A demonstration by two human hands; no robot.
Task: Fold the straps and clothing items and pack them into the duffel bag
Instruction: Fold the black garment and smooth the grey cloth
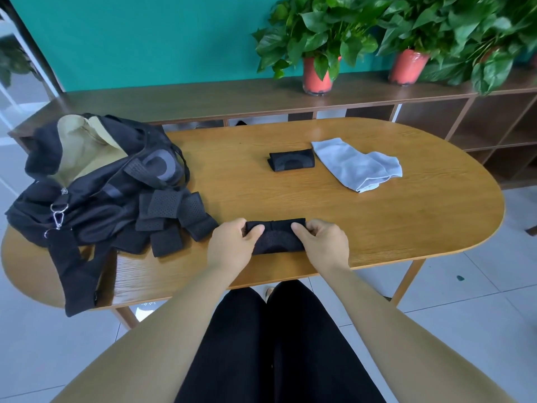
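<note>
left hand [232, 245]: grasping the left end of the black piece [276, 238], thumb on top, other fingers curled, tips hidden by the cloth.
right hand [322, 242]: grasping the right end of the same piece, thumb on top, other fingers curled in (tips not visible).
black piece: folded into a short band, lying flat on the table [406, 216] between the two sets of fingers, near the table's front edge.
straps [174, 216]: loose heap of black perforated strips, just left of the left fingers, not touching them, resting against the bag.
bag [87, 181]: black duffel, left of the left fingers and farther back, well apart; mouth open, tan lining showing; one wide strap hangs over the table's front edge.
folded piece [291, 159]: second black piece, already folded, straight beyond the fingers toward the far side of the table, well apart from both hands.
grey cloth [357, 162]: folded loosely, beyond and right of the right fingers, just beside the folded piece (can't tell if they touch).
shelf [203, 100]: low brown unit, far beyond the fingers, behind the table.
plants [313, 33]: leafy, in red pots, standing on the shelf, beyond and right of the fingers.
</note>
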